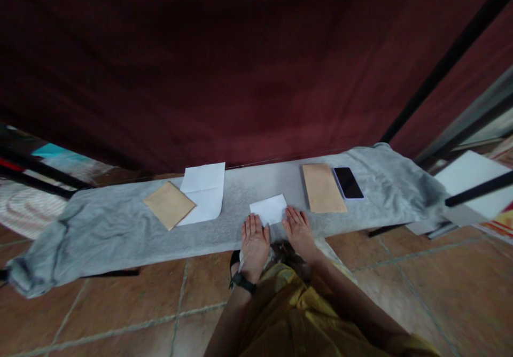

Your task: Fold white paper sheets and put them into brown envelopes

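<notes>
A small white sheet of paper (pixel 269 208), apparently folded, lies on the grey cloth in front of me. My left hand (pixel 255 239) rests flat at its lower left corner, fingers stretched out, with a dark watch on the wrist. On the other side, my right hand (pixel 300 232) is laid flat with its fingertips at the paper's right edge. Neither hand grips anything. To the right lies a brown envelope (pixel 324 188). On the left, a second brown envelope (pixel 169 204) partly covers a larger white sheet (pixel 205 188) with a crease across it.
A dark-screened phone (pixel 348 183) lies beside the right envelope. The grey cloth (pixel 120 234) covers a long narrow bench and is rumpled at both ends. Behind it hangs a dark red curtain (pixel 256 95). Black metal bars (pixel 444 63) stand at the right, above a tiled floor (pixel 132 303).
</notes>
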Demonstrator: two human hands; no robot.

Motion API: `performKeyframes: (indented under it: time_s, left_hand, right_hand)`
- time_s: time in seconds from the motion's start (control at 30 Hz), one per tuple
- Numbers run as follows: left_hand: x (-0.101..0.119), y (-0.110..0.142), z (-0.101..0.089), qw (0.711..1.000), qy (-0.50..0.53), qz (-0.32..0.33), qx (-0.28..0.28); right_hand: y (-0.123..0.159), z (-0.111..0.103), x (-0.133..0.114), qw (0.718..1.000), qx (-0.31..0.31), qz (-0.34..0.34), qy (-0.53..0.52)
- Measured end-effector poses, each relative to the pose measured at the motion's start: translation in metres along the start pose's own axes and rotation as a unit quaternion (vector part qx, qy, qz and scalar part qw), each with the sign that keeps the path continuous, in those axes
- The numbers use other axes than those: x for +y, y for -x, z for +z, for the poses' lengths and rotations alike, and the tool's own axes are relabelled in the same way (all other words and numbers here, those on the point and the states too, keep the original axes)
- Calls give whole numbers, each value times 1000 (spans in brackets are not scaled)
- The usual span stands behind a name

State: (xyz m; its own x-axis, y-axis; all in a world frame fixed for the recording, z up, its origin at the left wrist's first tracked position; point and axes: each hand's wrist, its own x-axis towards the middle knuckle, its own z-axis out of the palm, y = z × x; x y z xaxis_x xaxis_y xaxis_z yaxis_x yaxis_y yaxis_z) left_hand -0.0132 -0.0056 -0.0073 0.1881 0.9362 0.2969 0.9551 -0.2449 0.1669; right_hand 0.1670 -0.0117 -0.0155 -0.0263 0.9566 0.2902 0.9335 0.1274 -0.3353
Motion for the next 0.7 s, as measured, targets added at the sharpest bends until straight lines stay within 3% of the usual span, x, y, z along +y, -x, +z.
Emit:
performKeyframes:
  time_s: [0.33,0.7]
  left_hand:
    - [25,-11,6,993,-28,79,-87]
    - [19,-23,5,990,-32,77,-116]
  right_hand:
    - [-16,8,-22,995,-55,-76,-34]
    - [-25,15,-21,995,-59,-72,-25]
